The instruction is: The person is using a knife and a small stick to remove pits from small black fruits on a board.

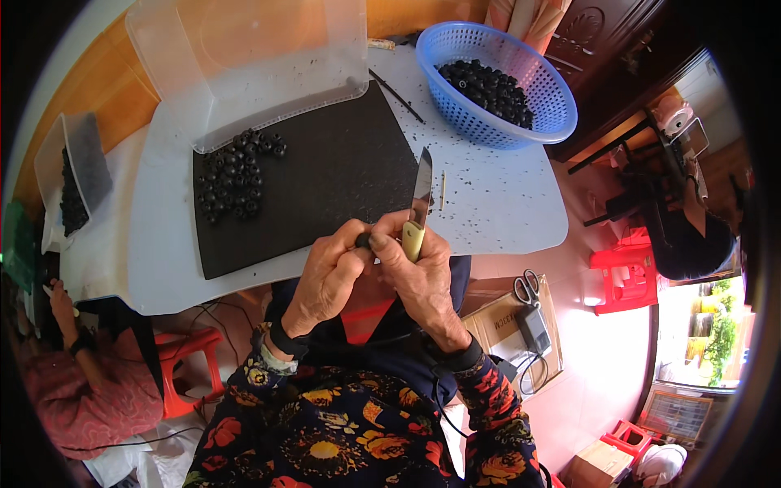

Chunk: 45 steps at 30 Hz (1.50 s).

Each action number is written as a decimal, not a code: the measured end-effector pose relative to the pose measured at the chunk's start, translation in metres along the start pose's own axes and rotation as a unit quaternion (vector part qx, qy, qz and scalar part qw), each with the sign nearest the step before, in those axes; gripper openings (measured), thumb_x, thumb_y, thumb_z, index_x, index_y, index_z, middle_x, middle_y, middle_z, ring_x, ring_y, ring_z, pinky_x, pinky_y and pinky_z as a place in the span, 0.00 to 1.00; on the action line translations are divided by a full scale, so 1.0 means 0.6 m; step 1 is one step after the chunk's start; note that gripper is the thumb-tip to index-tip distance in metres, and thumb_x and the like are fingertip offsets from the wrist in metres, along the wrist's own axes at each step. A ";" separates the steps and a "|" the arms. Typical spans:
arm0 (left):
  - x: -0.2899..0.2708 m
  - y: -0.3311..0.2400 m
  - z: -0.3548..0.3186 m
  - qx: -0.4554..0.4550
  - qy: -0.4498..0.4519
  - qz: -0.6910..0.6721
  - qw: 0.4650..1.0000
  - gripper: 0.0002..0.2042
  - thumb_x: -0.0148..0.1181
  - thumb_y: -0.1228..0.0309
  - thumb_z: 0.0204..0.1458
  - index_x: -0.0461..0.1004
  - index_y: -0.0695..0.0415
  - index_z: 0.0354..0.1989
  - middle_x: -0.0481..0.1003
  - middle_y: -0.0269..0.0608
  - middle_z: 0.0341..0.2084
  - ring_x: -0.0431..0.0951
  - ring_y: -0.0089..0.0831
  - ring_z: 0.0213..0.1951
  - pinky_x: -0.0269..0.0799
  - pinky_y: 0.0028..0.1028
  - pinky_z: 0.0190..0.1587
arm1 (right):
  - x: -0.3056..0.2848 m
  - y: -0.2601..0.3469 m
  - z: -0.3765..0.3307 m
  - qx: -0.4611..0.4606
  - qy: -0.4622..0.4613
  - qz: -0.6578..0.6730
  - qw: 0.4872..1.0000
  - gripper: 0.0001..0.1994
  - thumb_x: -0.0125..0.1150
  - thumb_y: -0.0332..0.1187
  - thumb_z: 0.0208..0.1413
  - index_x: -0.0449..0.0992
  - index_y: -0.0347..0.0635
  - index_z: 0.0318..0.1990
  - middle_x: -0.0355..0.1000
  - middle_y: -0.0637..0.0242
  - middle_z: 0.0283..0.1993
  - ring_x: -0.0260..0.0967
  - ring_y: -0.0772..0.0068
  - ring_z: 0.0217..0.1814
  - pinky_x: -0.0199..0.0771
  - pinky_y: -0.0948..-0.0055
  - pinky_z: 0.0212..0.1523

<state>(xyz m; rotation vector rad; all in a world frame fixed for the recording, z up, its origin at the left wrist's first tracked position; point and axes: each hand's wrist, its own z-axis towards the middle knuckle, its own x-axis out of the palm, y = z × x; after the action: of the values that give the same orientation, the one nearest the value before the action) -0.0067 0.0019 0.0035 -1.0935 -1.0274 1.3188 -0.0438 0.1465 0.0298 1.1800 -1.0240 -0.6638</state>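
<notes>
My left hand point(329, 272) pinches a small black round piece point(363, 240) between thumb and fingers, close to my chest. My right hand point(415, 272) grips a knife point(420, 203) by its pale handle, blade pointing up and away over the table, and its thumb also touches the black piece. In front of the hands lies a black cutting mat point(325, 175) with a pile of black round pieces point(232, 175) at its left end. A blue basket point(537, 102) at the far right holds more of the same black pieces.
The white table point(496, 203) is speckled with black crumbs. A clear plastic tub point(244, 61) stands behind the mat, another clear container point(77, 175) at far left. A thin stick point(442, 191) lies beside the knife. Another person point(89, 382) sits at left. Scissors point(529, 286) rest on a cardboard box.
</notes>
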 end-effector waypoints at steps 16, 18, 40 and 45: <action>-0.002 -0.015 0.003 0.009 -0.030 -0.061 0.998 0.12 0.45 0.69 0.56 0.71 0.66 0.37 0.69 0.33 0.20 0.66 0.18 0.24 0.63 0.21 0.28 | -0.048 0.006 0.005 -0.166 0.043 -0.426 0.888 0.11 0.65 0.30 0.48 0.67 0.39 0.27 0.68 0.60 0.21 0.67 0.53 0.20 0.66 0.65 0.21; -0.008 -0.005 0.003 0.025 -0.018 -0.043 0.999 0.13 0.45 0.67 0.56 0.71 0.66 0.37 0.69 0.33 0.19 0.66 0.18 0.24 0.63 0.21 0.28 | -0.049 0.006 0.006 -0.180 0.076 -0.450 0.872 0.11 0.67 0.32 0.46 0.68 0.41 0.29 0.69 0.61 0.24 0.70 0.53 0.24 0.68 0.62 0.23; -0.009 0.002 0.004 -0.031 0.041 -0.050 0.997 0.13 0.46 0.64 0.57 0.71 0.61 0.34 0.65 0.30 0.16 0.61 0.17 0.20 0.57 0.21 0.27 | -0.059 0.015 0.018 -0.179 0.125 -0.495 0.841 0.09 0.65 0.33 0.48 0.71 0.42 0.32 0.72 0.60 0.25 0.72 0.52 0.26 0.71 0.61 0.24; -0.010 -0.018 0.006 -0.028 0.083 -0.036 0.996 0.08 0.48 0.69 0.49 0.69 0.62 0.32 0.70 0.34 0.20 0.63 0.18 0.20 0.59 0.23 0.27 | -0.076 0.003 0.032 -0.188 0.124 -0.503 0.834 0.07 0.62 0.32 0.50 0.70 0.41 0.32 0.71 0.56 0.24 0.71 0.50 0.26 0.70 0.60 0.24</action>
<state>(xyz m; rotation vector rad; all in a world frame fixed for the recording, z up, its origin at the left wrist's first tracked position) -0.0082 -0.0037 0.0150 -1.1767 -0.9761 1.1282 -0.0802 0.1781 0.0190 1.3562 0.0533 -1.4101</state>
